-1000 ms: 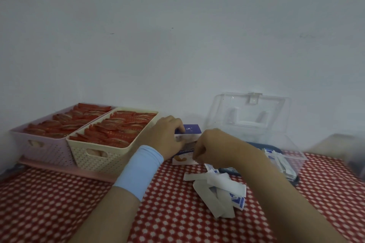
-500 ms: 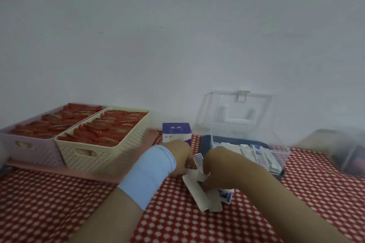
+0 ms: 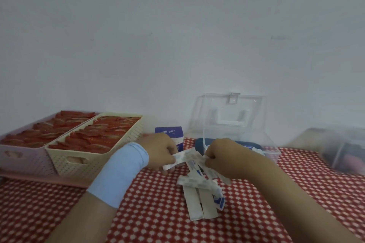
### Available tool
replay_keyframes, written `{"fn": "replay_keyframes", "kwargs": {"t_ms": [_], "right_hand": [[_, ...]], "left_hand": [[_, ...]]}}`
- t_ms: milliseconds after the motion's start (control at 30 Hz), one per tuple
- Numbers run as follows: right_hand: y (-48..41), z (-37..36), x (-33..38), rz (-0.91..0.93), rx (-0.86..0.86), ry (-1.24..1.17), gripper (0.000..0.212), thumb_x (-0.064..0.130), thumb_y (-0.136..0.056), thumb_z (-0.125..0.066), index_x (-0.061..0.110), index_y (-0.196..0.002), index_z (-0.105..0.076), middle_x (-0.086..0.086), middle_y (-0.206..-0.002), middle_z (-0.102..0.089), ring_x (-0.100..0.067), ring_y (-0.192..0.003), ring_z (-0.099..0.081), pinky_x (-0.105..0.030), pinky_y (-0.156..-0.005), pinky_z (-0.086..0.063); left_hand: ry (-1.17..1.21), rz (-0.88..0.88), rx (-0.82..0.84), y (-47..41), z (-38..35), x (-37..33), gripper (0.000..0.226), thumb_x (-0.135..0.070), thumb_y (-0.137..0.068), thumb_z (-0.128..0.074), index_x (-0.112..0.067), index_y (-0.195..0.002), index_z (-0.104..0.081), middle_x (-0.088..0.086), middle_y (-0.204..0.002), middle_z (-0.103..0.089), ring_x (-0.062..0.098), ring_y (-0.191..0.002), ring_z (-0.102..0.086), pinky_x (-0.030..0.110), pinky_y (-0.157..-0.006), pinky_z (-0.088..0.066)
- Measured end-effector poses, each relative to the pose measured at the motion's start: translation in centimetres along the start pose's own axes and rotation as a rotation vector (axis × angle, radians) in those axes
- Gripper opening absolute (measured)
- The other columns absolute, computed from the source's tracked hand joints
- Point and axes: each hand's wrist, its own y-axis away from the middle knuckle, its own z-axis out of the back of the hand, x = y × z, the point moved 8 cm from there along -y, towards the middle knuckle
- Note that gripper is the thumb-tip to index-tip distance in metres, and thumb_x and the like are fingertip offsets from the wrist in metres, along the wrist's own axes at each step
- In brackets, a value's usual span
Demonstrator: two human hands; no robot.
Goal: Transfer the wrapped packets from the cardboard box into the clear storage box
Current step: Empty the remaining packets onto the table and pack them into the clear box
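Note:
My left hand, with a light blue wristband, and my right hand both pinch a bunch of white wrapped packets just above the red checked cloth. More wrapped packets lie in a loose pile on the cloth below my hands. The small blue and white cardboard box stands upright behind my left hand. The clear storage box sits behind my right hand with its lid raised against the wall; a few packets show inside it.
Two perforated baskets, one cream and one lilac, hold red sachets at the left on a pink tray. A blurred clear container stands at the far right. The wall runs close behind everything.
My left hand let go of the cardboard box and came down to the packets. Both hands now hold a bunch of packets lifted slightly off the pile.

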Motion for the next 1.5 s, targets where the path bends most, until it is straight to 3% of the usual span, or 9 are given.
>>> {"fn": "replay_keyframes", "kwargs": {"t_ms": [167, 267, 367, 600, 800, 933, 1033, 1233, 1500], "right_hand": [[0.3, 2.2, -0.4, 0.05, -0.19, -0.269, 0.042, 0.028, -0.097, -0.056, 0.016, -0.059, -0.045, 0.003, -0.057, -0.045, -0.011, -0.052, -0.041, -0.022, -0.054, -0.038], [0.2, 3.8, -1.0, 0.048, -0.372, -0.573, 0.037, 0.029, -0.096, -0.06, 0.008, -0.067, -0.052, -0.004, -0.059, -0.046, -0.013, -0.05, -0.042, -0.026, -0.053, -0.04], [0.4, 3.3, -0.8, 0.04, -0.358, -0.835, 0.036, 0.025, -0.097, -0.064, -0.006, -0.079, -0.064, -0.004, -0.055, -0.049, -0.009, -0.041, -0.04, -0.018, -0.044, -0.036], [0.1, 2.6, -0.7, -0.008, -0.339, -0.91, 0.026, 0.02, -0.093, -0.068, 0.015, -0.068, -0.069, 0.015, -0.039, -0.053, 0.002, -0.033, -0.047, -0.013, -0.04, -0.035], [0.1, 2.5, -0.6, 0.014, -0.348, -0.913, 0.036, 0.027, -0.092, -0.072, 0.017, -0.058, -0.065, 0.011, -0.041, -0.046, -0.004, -0.036, -0.038, -0.023, -0.045, -0.035], [0.1, 3.3, -1.8, 0.024, -0.414, -1.055, 0.011, 0.02, -0.096, -0.067, 0.019, -0.096, -0.078, 0.012, -0.045, -0.054, -0.003, -0.039, -0.041, -0.018, -0.045, -0.039], [0.3, 3.7, -1.4, 0.096, -0.423, -1.139, 0.007, 0.018, -0.088, -0.076, 0.015, -0.093, -0.079, 0.001, -0.052, -0.055, -0.01, -0.044, -0.043, -0.02, -0.045, -0.038], [-0.2, 2.2, -2.0, -0.052, -0.394, -1.278, 0.043, 0.024, -0.081, -0.083, 0.018, -0.118, -0.061, -0.007, -0.094, -0.068, -0.012, -0.057, -0.056, -0.022, -0.049, -0.045], [0.4, 3.3, 0.2, 0.211, -0.197, -1.371, 0.023, 0.032, -0.072, -0.079, 0.011, -0.08, -0.072, -0.011, -0.082, -0.074, -0.025, -0.073, -0.066, -0.034, -0.066, -0.053]], "left_hand": [[0.144, 0.031, -0.298, 0.8, 3.5, 0.4, 0.018, -0.027, -0.088, -0.062, -0.027, -0.076, -0.077, -0.01, -0.076, -0.072, 0.013, -0.071, -0.067, 0.03, -0.069, -0.053], [0.494, 0.065, -0.419, 0.7, 3.6, 1.4, 0.014, -0.03, -0.089, -0.068, -0.024, -0.086, -0.08, -0.007, -0.084, -0.076, 0.015, -0.076, -0.072, 0.031, -0.077, -0.057], [0.922, 0.078, -0.327, 0.4, 1.7, 1.0, 0.018, -0.025, -0.089, -0.072, -0.018, -0.104, -0.078, 0.001, -0.097, -0.078, 0.017, -0.079, -0.074, 0.03, -0.078, -0.06], [1.35, 0.024, -0.117, -0.2, -0.6, -2.1, 0.022, -0.016, -0.095, -0.062, -0.004, -0.11, -0.073, 0.016, -0.098, -0.076, 0.025, -0.084, -0.074, 0.029, -0.063, -0.058], [1.127, 0.022, -0.311, -0.4, -0.2, -0.8, 0.015, -0.018, -0.09, -0.071, -0.011, -0.102, -0.076, 0.008, -0.092, -0.078, 0.027, -0.089, -0.075, 0.041, -0.084, -0.061], [1.162, 0.084, -0.356, -0.5, -0.1, 0.4, 0.019, -0.024, -0.09, -0.072, -0.013, -0.105, -0.076, 0.006, -0.091, -0.078, 0.026, -0.085, -0.076, 0.048, -0.086, -0.059], [1.065, 0.031, -0.316, -0.4, -0.2, -0.5, 0.016, -0.029, -0.089, -0.073, -0.016, -0.098, -0.078, 0.003, -0.088, -0.079, 0.022, -0.081, -0.076, 0.039, -0.077, -0.061], [1.172, -0.119, -0.181, 0.1, -0.7, -3.2, 0.02, -0.019, -0.096, -0.062, -0.006, -0.106, -0.073, 0.013, -0.098, -0.077, 0.026, -0.09, -0.075, 0.034, -0.073, -0.061], [1.57, -0.227, 0.127, 0.8, -1.8, -5.4, 0.037, -0.036, -0.086, -0.057, -0.01, -0.106, -0.075, 0.013, -0.102, -0.075, 0.02, -0.088, -0.074, 0.031, -0.069, -0.062]]}}
